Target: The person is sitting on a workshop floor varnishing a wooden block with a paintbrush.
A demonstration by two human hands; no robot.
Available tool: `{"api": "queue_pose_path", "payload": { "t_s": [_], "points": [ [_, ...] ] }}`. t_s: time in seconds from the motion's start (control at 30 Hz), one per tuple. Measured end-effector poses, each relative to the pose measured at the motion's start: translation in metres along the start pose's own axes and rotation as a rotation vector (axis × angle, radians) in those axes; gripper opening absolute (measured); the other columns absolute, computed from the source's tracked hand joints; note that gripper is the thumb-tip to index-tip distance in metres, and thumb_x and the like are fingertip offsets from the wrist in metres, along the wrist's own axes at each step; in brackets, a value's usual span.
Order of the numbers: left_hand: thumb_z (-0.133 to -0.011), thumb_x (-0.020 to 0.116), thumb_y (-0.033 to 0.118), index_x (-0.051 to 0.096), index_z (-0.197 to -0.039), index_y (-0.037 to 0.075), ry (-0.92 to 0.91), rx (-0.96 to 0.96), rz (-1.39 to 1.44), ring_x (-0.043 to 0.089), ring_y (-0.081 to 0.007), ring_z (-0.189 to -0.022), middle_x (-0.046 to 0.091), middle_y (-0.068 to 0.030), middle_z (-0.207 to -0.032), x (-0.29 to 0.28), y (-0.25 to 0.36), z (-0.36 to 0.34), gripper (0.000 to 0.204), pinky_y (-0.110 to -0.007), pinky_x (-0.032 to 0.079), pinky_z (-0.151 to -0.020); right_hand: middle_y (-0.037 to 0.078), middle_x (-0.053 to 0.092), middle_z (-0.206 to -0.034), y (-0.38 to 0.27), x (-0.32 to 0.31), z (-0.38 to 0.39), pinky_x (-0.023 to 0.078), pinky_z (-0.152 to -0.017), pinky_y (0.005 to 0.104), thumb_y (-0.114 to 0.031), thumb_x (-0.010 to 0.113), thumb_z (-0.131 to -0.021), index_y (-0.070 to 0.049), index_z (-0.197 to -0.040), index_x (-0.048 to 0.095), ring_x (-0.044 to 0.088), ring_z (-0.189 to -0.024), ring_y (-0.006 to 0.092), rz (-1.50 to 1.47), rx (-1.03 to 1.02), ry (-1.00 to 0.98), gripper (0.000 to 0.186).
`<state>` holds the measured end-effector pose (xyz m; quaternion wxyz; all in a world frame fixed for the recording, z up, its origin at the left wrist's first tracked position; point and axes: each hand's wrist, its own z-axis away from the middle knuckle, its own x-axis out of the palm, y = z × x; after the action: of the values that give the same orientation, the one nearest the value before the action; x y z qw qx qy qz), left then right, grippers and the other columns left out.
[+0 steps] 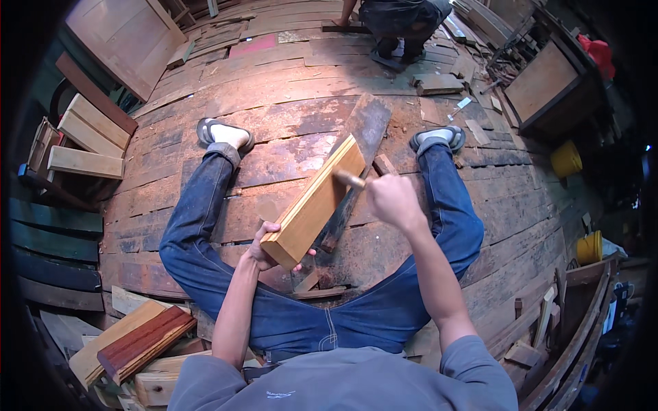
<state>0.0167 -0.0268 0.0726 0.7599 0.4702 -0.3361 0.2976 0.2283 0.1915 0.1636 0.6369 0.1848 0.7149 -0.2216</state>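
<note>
- Pale wooden pieces (89, 147) stand piled at the floor's (281, 113) left edge.
- Toward its near left corner, a red-brown board (147, 342) lies on paler boards, its long axis running away and rightward; the pieces below are partly covered.
- The left hand (266, 245) is clamped on the near end of a yellow wooden block; its palm is hidden underneath.
- A small pale print marks the grey shirt (343, 380), too small to read.
- The block (317, 205) is held over the floor between the legs, long axis slanting, far end pointing away and to the right.
- A small tool (351, 179), blurred, points leftward at the block's right face; contact is unclear.
- A dark plank (373, 116) lies beneath, partly hidden, slanting much the same way.
- The right hand (396, 198) is closed around the tool's handle.
- At the floor's far edge a crouching person (404, 17) is cut off.
- A yellow bucket (565, 159) stands by the right edge.
</note>
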Motion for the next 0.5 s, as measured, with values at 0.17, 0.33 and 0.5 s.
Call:
{"api": "queue_pose_path", "payload": {
  "t_s": [0.17,0.33,0.5],
  "points": [
    [-0.073,0.055,0.052,0.033,-0.143,0.009,-0.017,0.013,0.004,0.058,-0.0428,-0.105,0.05,-0.0217,-0.125,-0.003,0.003,0.0,0.085,-0.052,0.055,-0.063,0.016,0.062,-0.062,-0.025,-0.054,0.019,0.05,-0.058,0.0444,-0.015,0.057,-0.078,-0.007,-0.077,0.07,0.065,-0.063,0.0312,-0.148,-0.183,-0.083,0.015],
    [-0.074,0.055,0.051,0.033,-0.143,0.011,-0.03,-0.032,-0.039,0.058,-0.043,-0.106,0.05,-0.0209,-0.126,-0.015,0.001,0.001,0.083,-0.052,0.055,-0.065,0.013,0.063,-0.064,-0.003,-0.048,0.006,0.049,-0.057,0.0401,-0.016,0.061,-0.076,-0.012,-0.095,0.074,0.064,-0.062,0.0302,-0.339,-0.275,-0.137,0.022],
    [-0.076,0.056,0.05,0.029,-0.143,0.005,0.03,0.018,-0.054,0.061,-0.0383,-0.101,0.052,-0.0216,-0.119,0.007,0.003,0.005,0.085,-0.049,0.055,-0.062,0.014,0.068,-0.082,0.061,-0.039,-0.048,0.054,-0.07,0.0404,-0.019,0.059,-0.078,-0.017,-0.094,0.074,0.067,-0.08,0.0292,-0.205,-0.005,-0.253,0.022]
  ]
}}
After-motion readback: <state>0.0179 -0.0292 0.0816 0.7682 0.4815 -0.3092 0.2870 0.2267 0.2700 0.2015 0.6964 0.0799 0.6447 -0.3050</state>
